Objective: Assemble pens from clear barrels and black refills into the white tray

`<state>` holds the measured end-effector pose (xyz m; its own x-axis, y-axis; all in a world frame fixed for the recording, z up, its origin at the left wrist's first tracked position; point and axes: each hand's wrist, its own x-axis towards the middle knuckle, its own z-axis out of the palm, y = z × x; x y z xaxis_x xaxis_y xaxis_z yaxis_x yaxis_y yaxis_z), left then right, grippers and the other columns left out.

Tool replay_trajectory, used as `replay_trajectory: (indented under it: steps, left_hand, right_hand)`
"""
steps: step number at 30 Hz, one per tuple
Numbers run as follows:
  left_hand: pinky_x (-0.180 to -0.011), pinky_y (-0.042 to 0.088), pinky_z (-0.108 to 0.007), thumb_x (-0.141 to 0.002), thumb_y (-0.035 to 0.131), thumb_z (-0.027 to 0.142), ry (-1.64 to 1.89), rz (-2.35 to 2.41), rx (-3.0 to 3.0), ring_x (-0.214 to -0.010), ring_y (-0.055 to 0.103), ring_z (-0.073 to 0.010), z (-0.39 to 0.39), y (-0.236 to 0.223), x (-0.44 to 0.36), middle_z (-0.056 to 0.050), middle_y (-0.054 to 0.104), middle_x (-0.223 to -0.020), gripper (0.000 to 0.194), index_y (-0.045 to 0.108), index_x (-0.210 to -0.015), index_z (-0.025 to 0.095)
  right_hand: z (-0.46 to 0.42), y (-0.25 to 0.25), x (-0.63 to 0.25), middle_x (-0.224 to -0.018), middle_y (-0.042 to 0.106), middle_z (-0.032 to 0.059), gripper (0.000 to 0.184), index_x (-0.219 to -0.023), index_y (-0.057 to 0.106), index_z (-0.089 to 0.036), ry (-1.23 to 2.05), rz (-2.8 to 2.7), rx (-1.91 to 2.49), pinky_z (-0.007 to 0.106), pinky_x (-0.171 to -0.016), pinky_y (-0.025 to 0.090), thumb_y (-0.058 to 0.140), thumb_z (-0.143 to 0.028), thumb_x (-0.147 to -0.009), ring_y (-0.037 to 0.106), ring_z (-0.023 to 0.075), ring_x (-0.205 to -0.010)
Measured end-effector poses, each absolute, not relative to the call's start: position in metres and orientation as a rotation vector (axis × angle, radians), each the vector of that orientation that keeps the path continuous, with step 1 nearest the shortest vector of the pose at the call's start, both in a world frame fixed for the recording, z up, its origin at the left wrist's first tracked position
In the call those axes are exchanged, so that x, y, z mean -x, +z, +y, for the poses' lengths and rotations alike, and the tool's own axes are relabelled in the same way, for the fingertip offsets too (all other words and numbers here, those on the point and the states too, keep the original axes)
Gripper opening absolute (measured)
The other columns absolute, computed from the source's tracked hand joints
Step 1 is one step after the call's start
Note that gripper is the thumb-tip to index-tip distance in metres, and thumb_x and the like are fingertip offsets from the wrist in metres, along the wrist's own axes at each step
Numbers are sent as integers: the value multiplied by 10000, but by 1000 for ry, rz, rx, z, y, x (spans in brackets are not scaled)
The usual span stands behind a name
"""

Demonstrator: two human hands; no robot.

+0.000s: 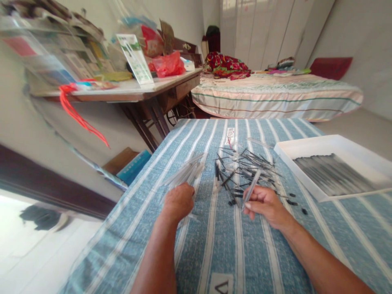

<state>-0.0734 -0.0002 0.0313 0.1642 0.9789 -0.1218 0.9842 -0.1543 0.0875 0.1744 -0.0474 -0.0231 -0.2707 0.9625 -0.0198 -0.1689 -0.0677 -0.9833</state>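
Note:
My right hand (265,205) is closed, pinching a clear pen barrel (252,188) that tilts up and away. Just beyond it lies a loose heap of thin black refills (245,165) mixed with small black caps (232,202). My left hand (180,200) rests at the near end of a pile of clear pen barrels (188,169). Its fingers curl under and are mostly hidden, so whatever they grip cannot be made out. A few black caps (304,211) lie to the right of my right hand.
A white tray (324,143) at the right holds a row of dark-filled pens (333,173). Blue striped cloth (196,253) covers the table. Behind stand a bed (275,92) and, at left, a cluttered desk (134,94) with red string (81,120) hanging down.

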Motion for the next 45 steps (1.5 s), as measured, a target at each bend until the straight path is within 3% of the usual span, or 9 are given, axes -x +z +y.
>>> replay_trajectory:
  steps: [5,9,15,22,32,38,45]
  left_hand:
    - [-641,433,-307,-695,440,114,-221,1925,-2368,-808,640,-250,0,34,70,-88,671,-864,210,624,-742,204]
    - [-606,405,-269,-713,476,160,34,1715,-2328,-697,607,-196,-2,34,59,-36,640,-717,100,569,-729,195]
    - [-554,364,-203,-716,487,153,394,1274,-2118,-597,526,-120,-14,20,24,28,547,-604,41,522,-718,173]
    - [-515,316,-189,-715,476,124,472,1137,-2040,-559,460,-97,-24,17,6,35,496,-571,118,588,-699,155]
    - [-496,305,-186,-707,492,120,552,1077,-1886,-544,434,-87,-26,14,2,36,486,-573,101,590,-693,139]
    - [-504,357,-191,-733,502,139,604,1018,-1709,-522,476,-87,-28,11,-2,49,476,-561,52,553,-736,147]
    - [-451,364,-180,-771,526,216,590,959,-1632,-453,474,-71,-30,6,-5,59,479,-569,90,558,-832,158]
  right_hand:
    - [-48,-23,-174,-566,625,-2,174,-790,564,-151,1512,-1231,950,200,-397,420,664,-234,-674,531,100,-426]
    - [-47,-21,-173,-542,619,-10,174,-771,567,-146,1467,-1217,946,190,-381,397,671,-219,-652,494,81,-382]
    - [-47,-12,-172,-616,668,21,114,-734,584,-146,1338,-1218,947,213,-449,437,653,-215,-676,561,104,-445]
    - [-46,-12,-169,-517,611,-23,128,-749,611,-146,1252,-1220,1068,190,-371,395,654,-217,-652,486,79,-364]
    - [-45,-19,-167,-447,567,-42,128,-759,630,-142,1376,-1277,1136,162,-330,362,659,-218,-660,448,64,-328]
    - [-45,-14,-177,-478,591,-33,248,-872,622,-138,1356,-1263,1030,157,-332,350,681,-297,-691,470,70,-345]
    - [-44,-12,-184,-432,572,-28,203,-673,585,-143,1292,-1201,983,153,-318,297,616,-318,-770,417,55,-307]
